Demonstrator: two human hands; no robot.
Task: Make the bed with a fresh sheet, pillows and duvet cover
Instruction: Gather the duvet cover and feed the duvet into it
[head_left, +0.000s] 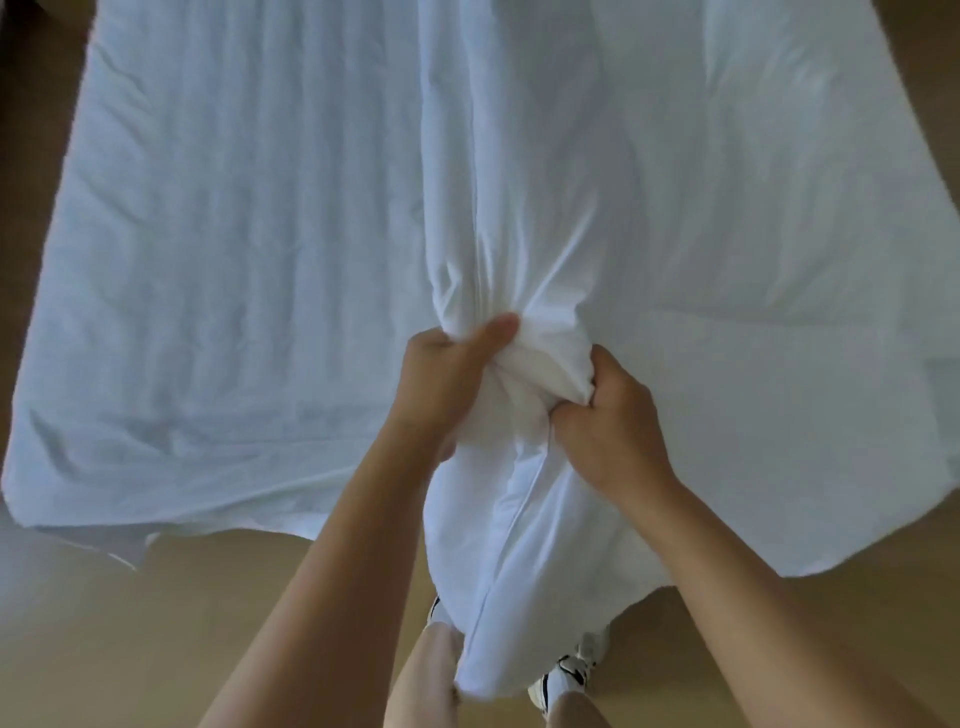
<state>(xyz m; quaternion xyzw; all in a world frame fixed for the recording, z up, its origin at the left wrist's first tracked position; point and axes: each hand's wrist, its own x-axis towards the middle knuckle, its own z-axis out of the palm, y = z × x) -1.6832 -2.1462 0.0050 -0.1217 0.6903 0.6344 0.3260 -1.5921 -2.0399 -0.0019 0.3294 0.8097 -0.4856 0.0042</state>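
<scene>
Left hand (447, 374), right hand (608, 421): both clenched on one gathered bunch of white duvet cover (535, 364) between them. Long ridge runs straight away from hands; tail hangs below wrists toward sneaker (563, 678). Tan floor (130, 623) either side.

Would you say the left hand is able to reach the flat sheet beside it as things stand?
Probably yes, once freed: the left hand grips the bunched duvet, but the sheet lies flat right beside it, nothing between.

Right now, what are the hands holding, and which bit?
The left hand and right hand both grip the white duvet, side by side, by a bunched-up wad near the middle of its near end.
</scene>
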